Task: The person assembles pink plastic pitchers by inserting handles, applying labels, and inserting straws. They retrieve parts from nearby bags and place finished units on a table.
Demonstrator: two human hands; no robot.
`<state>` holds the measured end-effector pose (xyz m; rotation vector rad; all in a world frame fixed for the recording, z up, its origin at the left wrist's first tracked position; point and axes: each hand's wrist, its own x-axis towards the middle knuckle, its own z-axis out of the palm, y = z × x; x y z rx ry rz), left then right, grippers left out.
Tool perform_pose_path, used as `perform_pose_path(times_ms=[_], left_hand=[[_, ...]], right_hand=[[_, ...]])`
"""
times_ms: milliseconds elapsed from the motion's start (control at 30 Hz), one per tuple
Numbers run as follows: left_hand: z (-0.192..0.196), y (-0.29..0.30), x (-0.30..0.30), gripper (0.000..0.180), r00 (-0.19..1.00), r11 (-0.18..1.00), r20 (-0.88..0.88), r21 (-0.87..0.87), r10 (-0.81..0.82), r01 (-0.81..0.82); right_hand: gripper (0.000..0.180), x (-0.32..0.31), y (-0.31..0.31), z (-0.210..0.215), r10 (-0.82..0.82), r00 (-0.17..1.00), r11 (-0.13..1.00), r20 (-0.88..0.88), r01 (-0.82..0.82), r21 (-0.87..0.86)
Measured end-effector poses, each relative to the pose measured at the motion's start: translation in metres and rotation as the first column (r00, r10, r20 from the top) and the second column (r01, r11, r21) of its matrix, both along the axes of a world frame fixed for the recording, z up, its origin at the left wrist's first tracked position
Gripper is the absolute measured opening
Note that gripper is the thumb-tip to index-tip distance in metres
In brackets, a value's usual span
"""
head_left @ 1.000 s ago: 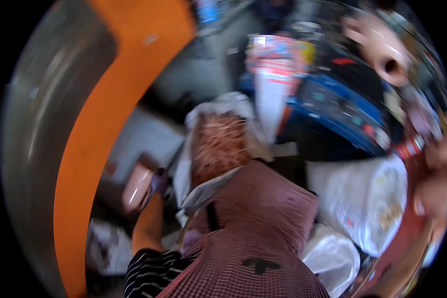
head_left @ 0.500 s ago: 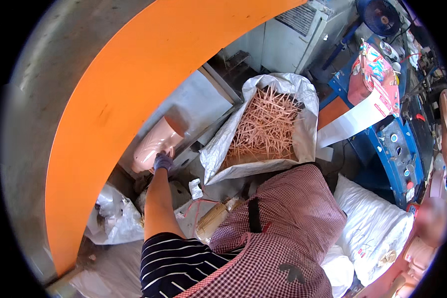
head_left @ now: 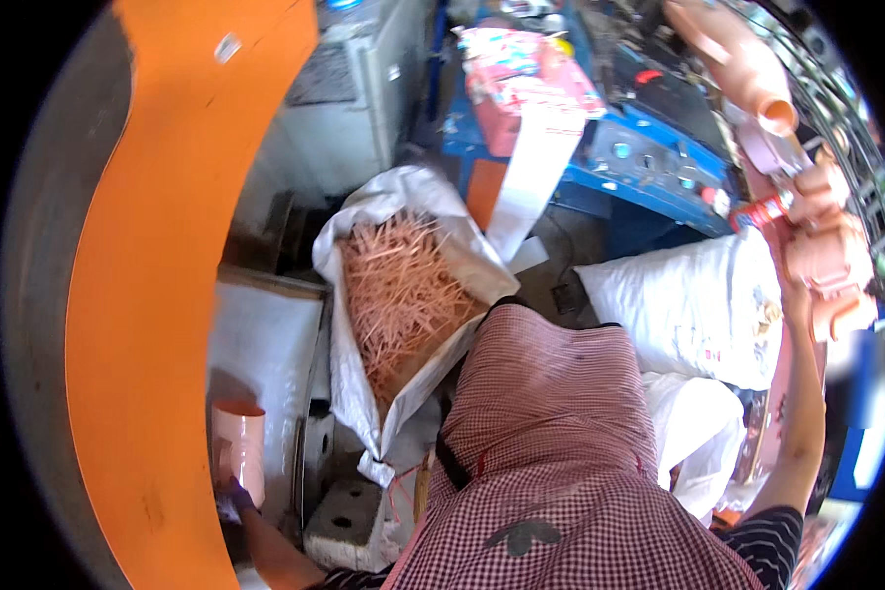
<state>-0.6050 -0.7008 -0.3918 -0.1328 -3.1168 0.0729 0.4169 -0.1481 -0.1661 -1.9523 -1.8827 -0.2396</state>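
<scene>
At the lower left, my left hand (head_left: 236, 498), in dark glove fabric, is closed at the lower end of a salmon-pink plastic pipe fitting (head_left: 240, 442). The fitting lies on a grey metal surface (head_left: 256, 344), its open round end away from me. My right arm stretches out to the right. There my right hand (head_left: 795, 293) is against or just beside a pink plastic fitting (head_left: 824, 258) in a group of similar parts. Its fingers are blurred, so I cannot make out their grip.
A white woven sack (head_left: 357, 393) of pink plastic strips (head_left: 398, 295) stands in front of me. An orange curved panel (head_left: 147, 295) rises at left. A stuffed white sack (head_left: 678, 305) and a blue machine frame (head_left: 649, 162) are at right. A hollow block (head_left: 346, 521) sits near my left arm.
My view has swung to the right. My right arm has come into view, reaching to the pink parts. My left hand has stayed at the pipe fitting.
</scene>
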Motion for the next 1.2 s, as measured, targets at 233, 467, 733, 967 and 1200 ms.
perform_pose_path(times_ms=[233,467,733,967,1200], left_hand=[[0.083,0.109,0.076,0.039,0.909,0.842,-0.058,0.357,-0.412,0.405],[0.147,0.211,0.167,0.036,0.763,0.375,0.275,0.926,-0.585,-0.046],[0.029,0.306,0.249,0.039,0.263,0.2,0.554,0.639,-0.79,-0.743],[0.018,0.335,0.291,0.036,0.164,0.279,0.6,0.574,-0.783,-0.77],[0.055,0.338,0.29,0.032,0.19,0.386,0.58,0.718,-0.792,-0.58]], right_hand=[[0.017,-0.378,0.087,0.013,0.705,0.708,0.709,0.048,-0.706,0.0],[0.027,-0.51,0.181,-0.022,0.783,0.622,0.618,0.025,-0.773,-0.145],[0.018,-0.513,0.208,0.001,0.524,0.605,0.487,-0.599,-0.79,-0.372],[0.019,-0.524,0.221,0.002,0.493,0.684,0.477,-0.537,-0.729,-0.491],[0.023,-0.519,0.231,0.004,0.62,0.674,0.494,-0.402,-0.733,-0.468]])
